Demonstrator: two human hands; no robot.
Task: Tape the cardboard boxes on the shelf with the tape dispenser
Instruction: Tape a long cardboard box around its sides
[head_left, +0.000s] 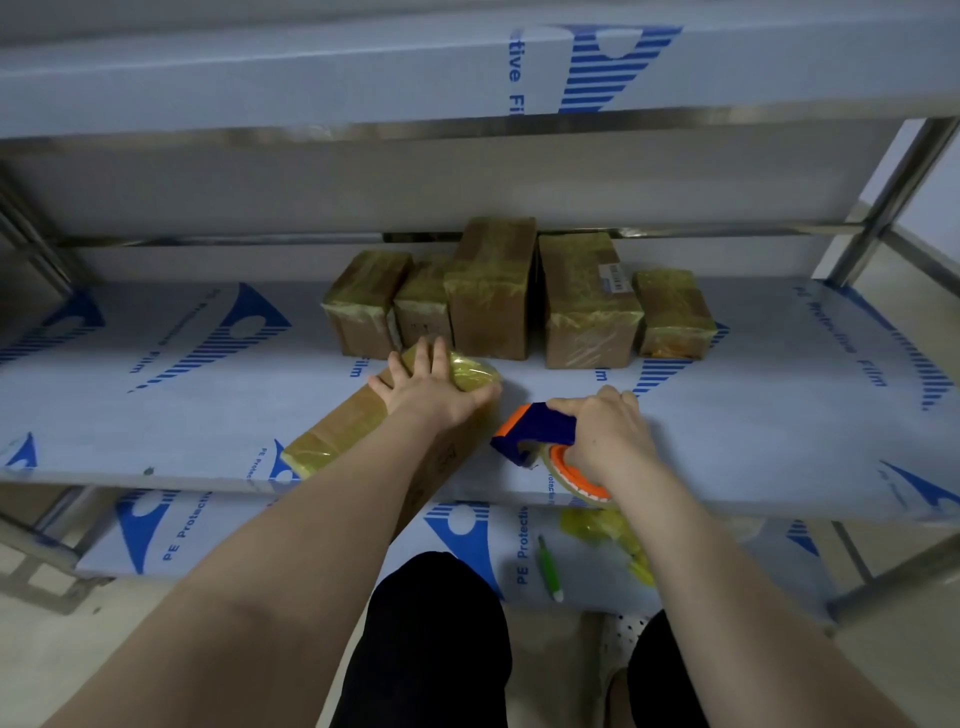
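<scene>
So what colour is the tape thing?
The tape dispenser is dark blue and orange, shown in the head view.

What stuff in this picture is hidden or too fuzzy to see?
All in the head view:
- Box: part of its top lies under the left hand, and its near side is behind that arm.
- Dispenser: its handle is covered by the right hand.
- Label on a back box: too small and blurred to read.
- Yellow scraps below: partly behind the right arm.
</scene>
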